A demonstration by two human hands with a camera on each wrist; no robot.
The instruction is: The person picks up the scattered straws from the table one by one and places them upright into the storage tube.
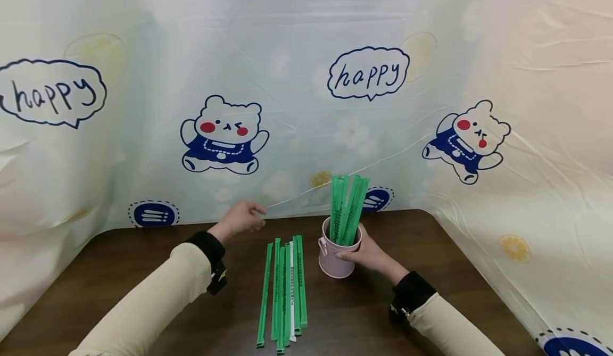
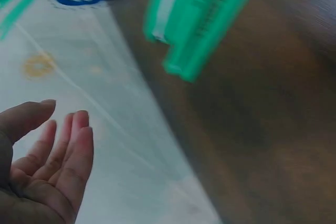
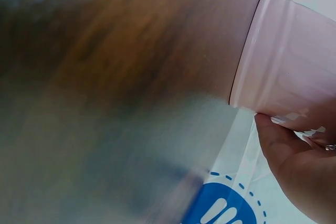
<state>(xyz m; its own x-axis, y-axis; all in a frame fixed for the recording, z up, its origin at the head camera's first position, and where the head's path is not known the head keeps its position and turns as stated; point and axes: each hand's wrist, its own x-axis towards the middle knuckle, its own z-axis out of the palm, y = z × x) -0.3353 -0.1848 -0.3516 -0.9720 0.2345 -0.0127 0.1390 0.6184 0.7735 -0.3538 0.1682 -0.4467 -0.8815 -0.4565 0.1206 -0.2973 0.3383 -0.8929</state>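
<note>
My right hand [image 1: 366,250] holds a small pale pink metal bucket [image 1: 337,266] by its side, with the thumb lying across the front. Several long, thin green printed packets [image 1: 346,212] stand upright in it. In the right wrist view, that hand [image 3: 294,163] lies against the wall of the bucket [image 3: 294,56]. To the left of the bucket, a loose row of similar green packets [image 1: 282,292] lies on the table, with one white strip [image 1: 292,292] among them. Beyond their far ends hovers my left hand [image 1: 241,218], holding nothing; its fingers are relaxed and apart from the thumb in the left wrist view [image 2: 50,161].
The dark brown wooden table [image 1: 158,292] has rounded far corners. Right behind its far edge hangs a pale curtain [image 1: 297,132] printed with bears, speech bubbles and orange slices. The curtain also runs down along the right side of the table.
</note>
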